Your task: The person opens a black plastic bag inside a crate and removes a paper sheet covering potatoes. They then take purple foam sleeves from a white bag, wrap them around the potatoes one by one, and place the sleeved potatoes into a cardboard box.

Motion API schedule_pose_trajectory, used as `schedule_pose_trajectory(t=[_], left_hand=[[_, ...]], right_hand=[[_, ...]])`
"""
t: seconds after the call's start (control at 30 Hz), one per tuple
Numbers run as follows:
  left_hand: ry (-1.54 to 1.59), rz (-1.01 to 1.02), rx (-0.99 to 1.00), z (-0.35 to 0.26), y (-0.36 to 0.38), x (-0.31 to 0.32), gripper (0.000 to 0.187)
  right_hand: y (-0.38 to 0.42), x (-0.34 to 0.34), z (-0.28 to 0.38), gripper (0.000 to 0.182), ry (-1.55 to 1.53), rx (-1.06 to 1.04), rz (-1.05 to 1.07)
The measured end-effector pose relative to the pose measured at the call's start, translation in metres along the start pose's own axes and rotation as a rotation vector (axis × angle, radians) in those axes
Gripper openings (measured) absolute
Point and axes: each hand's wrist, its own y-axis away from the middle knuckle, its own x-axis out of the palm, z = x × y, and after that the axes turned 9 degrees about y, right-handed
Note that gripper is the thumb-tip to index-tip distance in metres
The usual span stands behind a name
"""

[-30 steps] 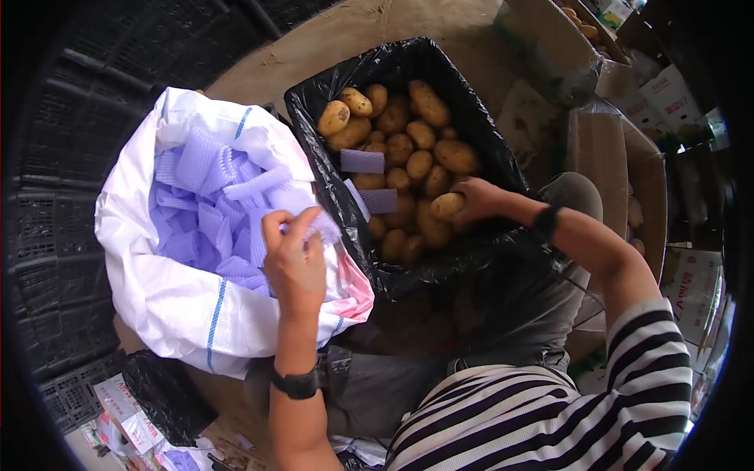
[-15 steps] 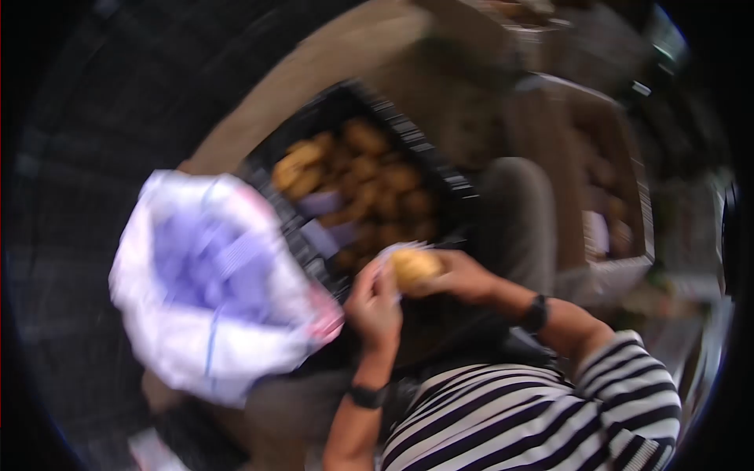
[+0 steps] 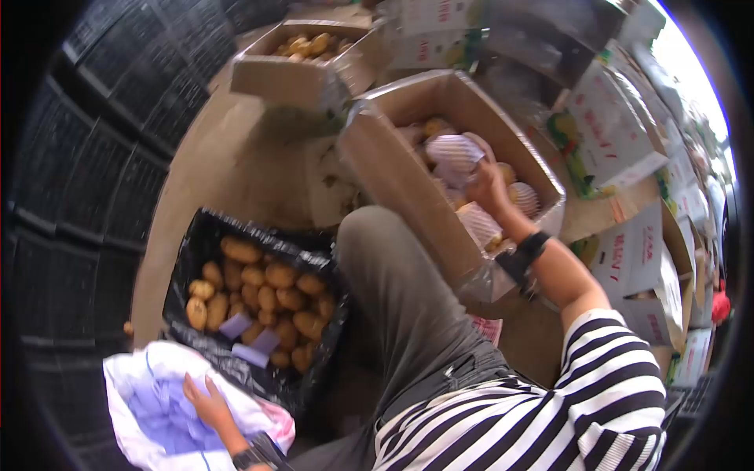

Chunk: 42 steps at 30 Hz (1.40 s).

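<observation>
My right hand (image 3: 491,188) reaches into a cardboard box (image 3: 397,169), its fingers round a potato in a white foam net (image 3: 454,151). Other netted potatoes (image 3: 479,222) lie in the same box. My left hand (image 3: 209,401) is over the open white sack (image 3: 129,377), fingers apart and holding nothing, beside the pale purple foam nets (image 3: 161,408) inside. Between the sack and my knee, a crate lined with black plastic (image 3: 255,228) holds several bare potatoes (image 3: 267,298) and a few purple pieces (image 3: 250,353).
Another cardboard box (image 3: 279,78) with potatoes stands at the back. Printed white cartons (image 3: 605,129) are stacked at the right and behind. Dark crates (image 3: 59,180) line the left side. My bent knee (image 3: 373,231) rises between the lined crate and the box.
The view has swung toward the right-hand box. My hands, earlier together around a potato, are now apart: the right in the box with a netted potato, the left at the sack.
</observation>
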Motion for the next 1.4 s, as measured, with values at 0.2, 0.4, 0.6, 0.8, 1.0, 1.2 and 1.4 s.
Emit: schedule_pose_trajectory(t=[0.2,0.4,0.6,0.8,1.0,1.2,1.4], left_hand=[[-0.065,0.102,-0.006,0.031,0.014,-0.020,0.035],[0.183,-0.054,-0.185,0.002,0.008,-0.047,0.029],[0.305,-0.188,0.023,-0.038,-0.001,-0.055,0.041],[0.397,-0.105,-0.135,-0.044,0.006,-0.068,0.043],[0.442,-0.074,-0.072,-0.058,0.004,-0.068,0.040],[0.454,-0.035,-0.058,-0.057,-0.004,-0.059,0.039],[0.426,-0.083,-0.104,-0.047,-0.001,-0.063,0.038]], right_hand=[[-0.057,0.030,-0.025,0.029,0.267,-0.334,0.585],[-0.031,0.075,0.265,0.027,-0.509,-0.382,0.858],[0.081,0.286,0.359,0.050,0.083,-1.179,0.998],[0.085,0.290,0.394,0.056,0.289,-1.359,1.008],[0.121,0.308,0.400,0.032,0.369,-1.310,1.046],[0.121,0.327,0.417,0.030,0.487,-1.379,1.127],[0.071,0.242,0.392,0.043,-0.673,-0.299,1.585]])
